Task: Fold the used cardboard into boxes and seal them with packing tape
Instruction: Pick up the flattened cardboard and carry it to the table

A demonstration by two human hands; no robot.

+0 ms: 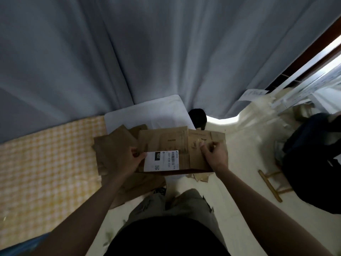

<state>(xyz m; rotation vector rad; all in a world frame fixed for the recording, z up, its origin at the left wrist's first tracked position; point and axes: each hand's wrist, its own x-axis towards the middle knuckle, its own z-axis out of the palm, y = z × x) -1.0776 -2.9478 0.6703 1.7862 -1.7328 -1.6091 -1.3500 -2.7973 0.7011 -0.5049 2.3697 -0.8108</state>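
- Two hands hold one flat piece of cardboard (177,145) up in front of the person, above the pale floor (239,154).
- The cardboard is not a box yet. It looks flat, with its flaps sticking out at the top and the right.
- A white label (161,161) with black print sits on its lower left part.
- More cardboard (114,150) lies in a pile under it and to the left, next to the edge of a yellow checked mat (46,163). Those pieces look flat too.
- I see no finished box and no tape, so I think the job is only starting. The folding and the taping are all left to do.
- The left hand (133,159) grips the left edge of the cardboard. Its thumb lies on the front by the label, and its fingers curl around behind.
- The right hand (214,154) grips the right side. Its fingers are bent and pinch a flap near the top.
- A white thing (144,115) sits behind the pile, close to the grey curtain (147,52).
- A dark bag (313,159) is well apart, at the right side of the floor.
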